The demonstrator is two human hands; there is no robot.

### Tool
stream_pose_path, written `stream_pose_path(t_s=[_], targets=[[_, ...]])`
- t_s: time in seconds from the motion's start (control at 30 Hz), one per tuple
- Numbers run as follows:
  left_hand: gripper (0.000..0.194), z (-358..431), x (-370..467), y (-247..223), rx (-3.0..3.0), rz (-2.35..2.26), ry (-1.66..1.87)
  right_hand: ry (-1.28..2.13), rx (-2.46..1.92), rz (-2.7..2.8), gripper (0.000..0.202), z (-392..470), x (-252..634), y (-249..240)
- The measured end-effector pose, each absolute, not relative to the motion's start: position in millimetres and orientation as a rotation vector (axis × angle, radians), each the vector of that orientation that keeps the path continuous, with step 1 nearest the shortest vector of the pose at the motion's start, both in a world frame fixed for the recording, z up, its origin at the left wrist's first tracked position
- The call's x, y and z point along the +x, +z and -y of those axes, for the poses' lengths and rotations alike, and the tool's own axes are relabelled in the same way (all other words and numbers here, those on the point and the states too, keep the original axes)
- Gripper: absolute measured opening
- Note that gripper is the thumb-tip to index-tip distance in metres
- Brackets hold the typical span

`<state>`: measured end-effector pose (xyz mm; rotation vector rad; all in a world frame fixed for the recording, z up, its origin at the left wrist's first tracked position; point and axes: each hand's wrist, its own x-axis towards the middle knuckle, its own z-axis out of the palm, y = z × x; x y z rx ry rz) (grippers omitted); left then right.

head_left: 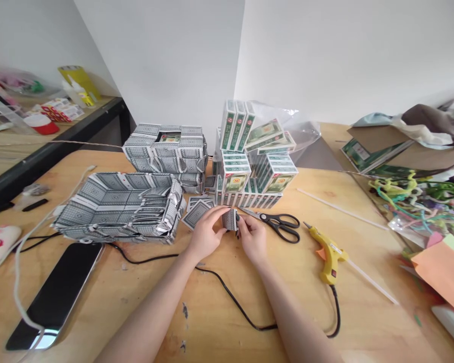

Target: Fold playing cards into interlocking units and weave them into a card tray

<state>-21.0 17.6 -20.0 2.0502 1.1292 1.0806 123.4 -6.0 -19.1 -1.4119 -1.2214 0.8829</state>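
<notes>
A small folded playing-card piece [229, 220] with a grey patterned back is held between both hands, low over the wooden table [227, 307]. My left hand [208, 234] is closed on its left side, thumb below and fingers above. On its right edge my right hand [251, 237] pinches it. Loose cards [197, 214] lie just left of my left hand. To the left stands an open box made of folded cards [117, 206], with a stack of cards inside at its right. Black scissors [282, 224] lie right of my right hand.
Green-white card packs [236, 176] are piled behind the hands. Another folded-card structure [166, 151] stands back left. A yellow glue gun [331, 254] with a black cable is at right, near a glue stick [342, 209]. A phone [56, 292] lies front left. Colourful craft pieces [419, 201] sit far right.
</notes>
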Motion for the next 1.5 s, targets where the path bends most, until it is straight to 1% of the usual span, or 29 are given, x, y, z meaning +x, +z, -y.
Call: stream_pose_path(t_s=[0.1,0.23,0.4,0.5,0.7,0.8,0.87,0.97,1.07,1.13,1.2,1.27,1.37,1.43,1.5], targets=[[0.052,-18.1,-21.5,-20.3,2.051,-1.154,1.099,0.997,-1.352,1.218,0.029,7.4,122.4,-21.0],[0.053,-18.2,-22.8,-20.9,2.064,-1.177,1.090,1.068,-1.358,1.272,0.041,9.7,119.2,-28.6],[0.051,-16.6,-22.7,-22.0,2.121,-1.215,1.094,0.978,-1.347,1.325,0.030,9.2,119.2,-28.0],[0.048,-14.4,-20.9,-20.4,2.156,-1.200,1.101,1.015,-1.276,1.297,0.027,7.3,121.9,-21.0],[0.049,-10.9,-17.7,-15.1,2.174,-1.186,1.096,1.299,-1.221,0.999,0.030,3.3,127.0,-16.0],[0.048,-11.1,-16.7,-15.0,2.153,-1.199,1.113,1.297,-1.208,0.943,0.028,2.6,127.4,-16.3],[0.044,-10.3,-16.0,-11.0,2.146,-1.237,1.192,1.251,-1.200,0.950,0.032,2.5,127.3,-15.9],[0.035,-6.0,-18.6,10.8,2.122,-1.304,1.405,1.208,-1.168,0.943,0.035,2.2,127.2,-15.3],[0.029,-0.6,-32.5,50.7,2.154,-1.409,1.561,1.211,-1.162,0.947,0.036,1.4,126.6,-15.8],[0.027,0.2,-50.0,76.9,2.163,-1.662,1.631,1.222,-1.183,0.988,0.034,1.0,125.7,-16.4],[0.028,-2.7,-71.6,93.1,2.134,-1.973,1.644,1.227,-1.199,1.035,0.034,1.0,124.2,-16.9],[0.030,-8.3,-91.9,96.2,2.112,-2.233,1.532,1.223,-1.204,1.071,0.034,1.5,122.6,-17.4],[0.038,-16.6,-110.2,85.6,2.107,-2.412,1.147,1.216,-1.218,1.107,0.034,2.4,120.8,-18.3],[0.049,-20.1,-113.0,78.6,2.040,-2.473,0.921,1.210,-1.229,1.128,0.034,2.5,120.6,-19.3],[0.061,-22.3,-111.8,76.3,1.947,-2.510,0.773,1.206,-1.231,1.143,0.034,1.8,121.1,-20.8]])
